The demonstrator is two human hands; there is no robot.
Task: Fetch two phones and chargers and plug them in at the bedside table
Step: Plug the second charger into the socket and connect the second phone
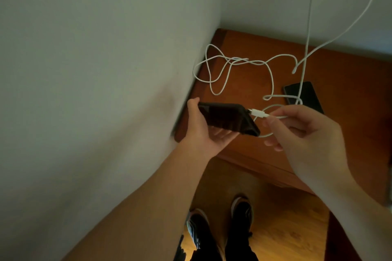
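My left hand (206, 131) holds a black phone (229, 117) flat over the front left of the wooden bedside table (244, 148). My right hand (303, 131) pinches a white charger cable just behind its plug (257, 113), and the plug tip touches the phone's right end. A second black phone (311, 95) lies face up on the table at the right, with a cable crossing it. A second white cable (239, 61) lies in loose loops on the table; its free end (294, 70) rests near the back. Both cables rise out of the top of the view.
A pale wall (95, 70) runs close along the left, and another stands behind the table. Below the table's front edge is wooden floor (286, 229) with my two dark shoes (220, 218).
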